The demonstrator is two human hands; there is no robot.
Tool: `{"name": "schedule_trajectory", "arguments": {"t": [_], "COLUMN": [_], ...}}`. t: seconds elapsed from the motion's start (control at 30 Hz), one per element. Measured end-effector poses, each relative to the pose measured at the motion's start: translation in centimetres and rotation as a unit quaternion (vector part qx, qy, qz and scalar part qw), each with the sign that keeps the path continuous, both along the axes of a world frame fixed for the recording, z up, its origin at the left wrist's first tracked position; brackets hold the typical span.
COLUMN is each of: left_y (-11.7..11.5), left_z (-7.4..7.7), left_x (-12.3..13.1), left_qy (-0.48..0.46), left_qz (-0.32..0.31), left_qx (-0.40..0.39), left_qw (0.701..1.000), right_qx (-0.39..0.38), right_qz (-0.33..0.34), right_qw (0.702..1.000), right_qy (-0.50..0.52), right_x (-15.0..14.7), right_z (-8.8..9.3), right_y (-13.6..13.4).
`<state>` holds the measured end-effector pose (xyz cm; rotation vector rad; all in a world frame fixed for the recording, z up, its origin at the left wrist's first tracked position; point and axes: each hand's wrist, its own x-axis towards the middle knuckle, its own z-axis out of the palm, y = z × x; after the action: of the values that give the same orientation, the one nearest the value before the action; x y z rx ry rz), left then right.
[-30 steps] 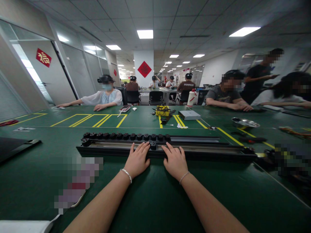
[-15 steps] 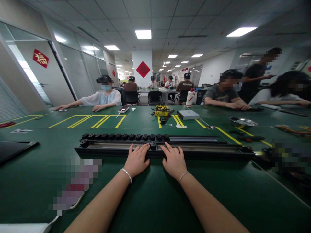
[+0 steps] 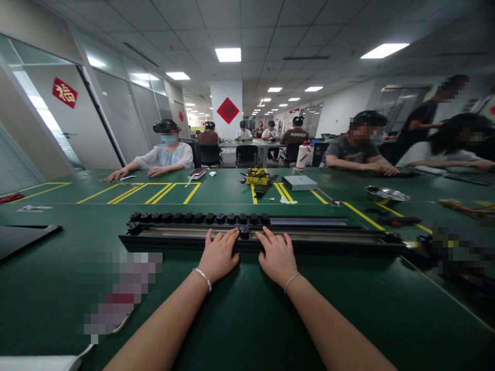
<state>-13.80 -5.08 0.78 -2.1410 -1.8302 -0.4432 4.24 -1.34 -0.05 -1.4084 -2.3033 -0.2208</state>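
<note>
A long black rail (image 3: 328, 247) with a pale metallic channel lies crosswise on the table in front of me. My left hand (image 3: 219, 251) rests on it, open, with fingers stretched forward and its index fingertip beside a small black round-topped module (image 3: 244, 232) seated in the channel. On the module's other side, my right hand (image 3: 277, 251) lies on the rail, also open, its fingers spread and slightly apart from the module. Behind this rail runs a second, shorter rail (image 3: 309, 221) carrying a row of several similar black modules (image 3: 199, 218). Another module (image 3: 134, 228) sits at the front rail's left end.
On the green table (image 3: 240, 314) are a blurred-out phone-like item (image 3: 121, 293), a dark panel (image 3: 27, 239), a yellow box with cables (image 3: 258, 176), a grey box (image 3: 299, 182), a metal bowl (image 3: 388, 194) and dark tools (image 3: 394, 219). Co-workers sit across the table.
My hands and the rails stay essentially in place. Across the table, the left co-worker's hand has shifted to the right, and a standing person at the right has moved further right.
</note>
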Motion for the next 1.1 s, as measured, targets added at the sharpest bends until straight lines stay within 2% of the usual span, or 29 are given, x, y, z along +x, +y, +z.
{"name": "schedule_trajectory", "arguments": {"t": [1.1], "left_y": [0.18], "left_z": [0.07], "left_x": [0.28], "left_qy": [-0.008], "left_qz": [0.008], "left_qx": [-0.007], "left_qw": [1.000], "right_qx": [0.004], "right_qz": [0.003], "right_qw": [1.000], "right_qy": [0.003], "right_x": [0.02], "right_z": [-0.05], "right_y": [0.04]}}
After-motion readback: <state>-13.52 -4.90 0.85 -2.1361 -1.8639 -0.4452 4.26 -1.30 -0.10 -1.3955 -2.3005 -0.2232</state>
